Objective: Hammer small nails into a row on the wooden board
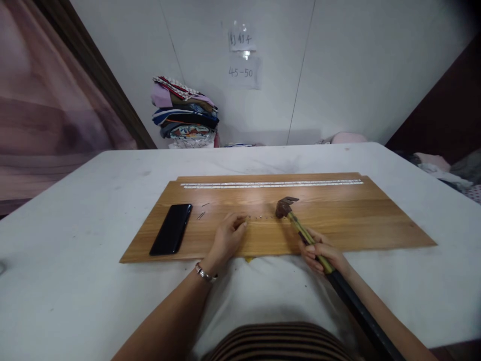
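A wooden board (338, 220) lies flat on the white table (75, 271). My right hand (323, 254) is closed round the yellow and black handle of a claw hammer (286, 207), whose rusty head rests on the board. A short row of small nails (260, 218) stands in the board just left of the hammer head. My left hand (228, 236) rests on the board with its fingertips pinched at the left end of that row; whether it holds a nail is too small to tell. It wears a bracelet at the wrist.
A black phone (171, 229) lies on the board's left part, with two loose nails (202, 210) beside it. A white strip (270, 184) runs along the board's far edge. Folded clothes (185, 114) are stacked against the wall, under paper notes (243, 55).
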The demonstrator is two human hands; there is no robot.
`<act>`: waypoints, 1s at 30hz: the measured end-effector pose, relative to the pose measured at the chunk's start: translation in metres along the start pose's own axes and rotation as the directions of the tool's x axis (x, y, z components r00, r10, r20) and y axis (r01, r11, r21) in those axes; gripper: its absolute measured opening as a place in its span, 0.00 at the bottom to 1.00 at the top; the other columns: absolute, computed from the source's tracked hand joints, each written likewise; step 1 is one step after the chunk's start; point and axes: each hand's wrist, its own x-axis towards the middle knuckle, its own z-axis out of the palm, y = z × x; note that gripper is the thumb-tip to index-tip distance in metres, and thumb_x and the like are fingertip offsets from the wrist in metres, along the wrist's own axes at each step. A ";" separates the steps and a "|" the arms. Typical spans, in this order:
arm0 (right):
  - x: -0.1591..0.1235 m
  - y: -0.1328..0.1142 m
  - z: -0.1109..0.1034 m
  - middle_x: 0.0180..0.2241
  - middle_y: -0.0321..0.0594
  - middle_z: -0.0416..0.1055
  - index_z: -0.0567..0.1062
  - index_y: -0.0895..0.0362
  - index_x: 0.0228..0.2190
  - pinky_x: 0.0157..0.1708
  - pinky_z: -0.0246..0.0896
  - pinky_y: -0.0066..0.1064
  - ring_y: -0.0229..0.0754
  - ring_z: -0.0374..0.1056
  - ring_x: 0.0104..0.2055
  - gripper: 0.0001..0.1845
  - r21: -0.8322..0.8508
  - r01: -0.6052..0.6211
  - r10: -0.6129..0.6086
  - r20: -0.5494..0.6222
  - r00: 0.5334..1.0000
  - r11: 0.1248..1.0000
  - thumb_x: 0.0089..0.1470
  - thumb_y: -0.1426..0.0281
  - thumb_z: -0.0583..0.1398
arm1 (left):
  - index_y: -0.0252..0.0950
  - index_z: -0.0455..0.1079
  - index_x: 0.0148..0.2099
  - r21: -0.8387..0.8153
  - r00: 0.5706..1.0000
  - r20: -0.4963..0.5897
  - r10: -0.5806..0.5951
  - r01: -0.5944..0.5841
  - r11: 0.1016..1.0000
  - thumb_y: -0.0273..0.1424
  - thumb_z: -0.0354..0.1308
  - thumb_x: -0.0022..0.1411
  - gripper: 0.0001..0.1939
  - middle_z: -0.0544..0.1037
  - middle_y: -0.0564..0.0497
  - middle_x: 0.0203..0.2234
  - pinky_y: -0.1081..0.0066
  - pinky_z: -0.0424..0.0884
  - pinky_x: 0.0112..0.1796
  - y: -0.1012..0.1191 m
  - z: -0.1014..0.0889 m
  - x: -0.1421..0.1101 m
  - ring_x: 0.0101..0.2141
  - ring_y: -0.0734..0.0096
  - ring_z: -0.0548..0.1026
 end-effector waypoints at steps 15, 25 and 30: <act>0.000 -0.001 -0.001 0.16 0.24 0.60 0.67 0.56 0.36 0.07 0.45 0.17 0.25 0.48 0.09 0.14 0.005 -0.001 0.001 0.005 1.000 1.000 0.45 0.70 0.62 | 0.38 0.71 0.43 0.005 1.000 -0.005 0.009 -0.009 1.000 0.29 0.54 0.59 0.10 0.76 0.49 0.38 0.68 0.70 0.42 0.000 0.000 0.000 0.40 0.67 0.74; -0.001 -0.004 -0.004 0.18 0.25 0.61 0.65 0.55 0.39 0.08 0.49 0.18 0.27 0.50 0.10 0.16 0.012 -0.009 0.009 0.025 1.000 1.000 0.47 0.71 0.61 | 0.37 0.71 0.42 0.015 1.000 0.004 0.004 -0.004 1.000 0.30 0.54 0.59 0.09 0.76 0.49 0.38 0.67 0.70 0.43 0.004 -0.001 0.000 0.41 0.67 0.74; 0.000 0.000 -0.004 0.17 0.25 0.60 0.65 0.55 0.35 0.06 0.47 0.17 0.26 0.48 0.09 0.13 0.029 0.032 -0.033 0.019 0.999 0.999 0.46 0.71 0.61 | 0.37 0.71 0.42 0.023 1.000 0.017 -0.006 0.006 1.000 0.30 0.54 0.58 0.09 0.76 0.49 0.38 0.67 0.69 0.43 0.009 -0.003 0.001 0.40 0.67 0.74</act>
